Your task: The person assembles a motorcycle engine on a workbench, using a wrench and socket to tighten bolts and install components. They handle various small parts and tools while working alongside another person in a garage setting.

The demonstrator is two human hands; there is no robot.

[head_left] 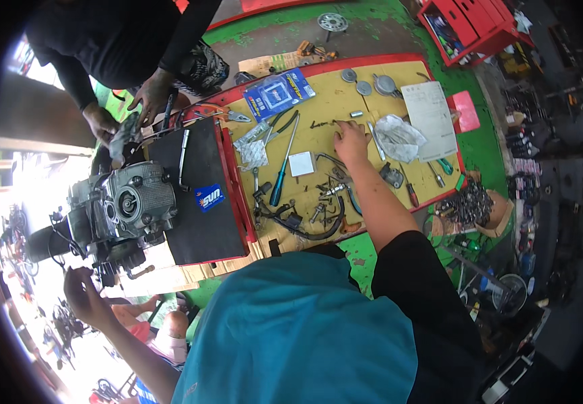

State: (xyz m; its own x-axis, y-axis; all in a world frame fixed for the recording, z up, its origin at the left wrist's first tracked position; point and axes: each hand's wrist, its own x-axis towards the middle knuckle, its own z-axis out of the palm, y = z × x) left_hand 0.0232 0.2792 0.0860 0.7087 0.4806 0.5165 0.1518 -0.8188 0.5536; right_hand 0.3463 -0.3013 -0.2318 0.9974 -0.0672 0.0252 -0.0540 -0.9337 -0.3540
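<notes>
Two bare arms reach wide apart in front of me, and the engine (pixel 133 198) is the thing I place everything by. It sits just left of a black mat (pixel 200 168). The left hand (pixel 84 296) is at the engine's near side, fingers bent; from here I can't tell whether they grip a part or only touch it. The right hand (pixel 353 143) is well to the right of the engine, above a yellow board (pixel 335 101), its fingertips at some small dark metal pieces (pixel 316 125). I can't make out whether anything is pinched there.

The engine looks heavy and stiff, and its metal could be slippery if oily. I'd take it with both hands under the thick body, leaving alone the short bent pipe (pixel 143 272) on its near side, which seems a poor handle. The small pieces look light and hard, easy to drop; thumb and forefinger around the middle should do.

Just beyond the engine, a co-worker's hands (pixel 103 126) hold a greyish bundle (pixel 126 130), close enough that shifting the engine might call for a word first.
</notes>
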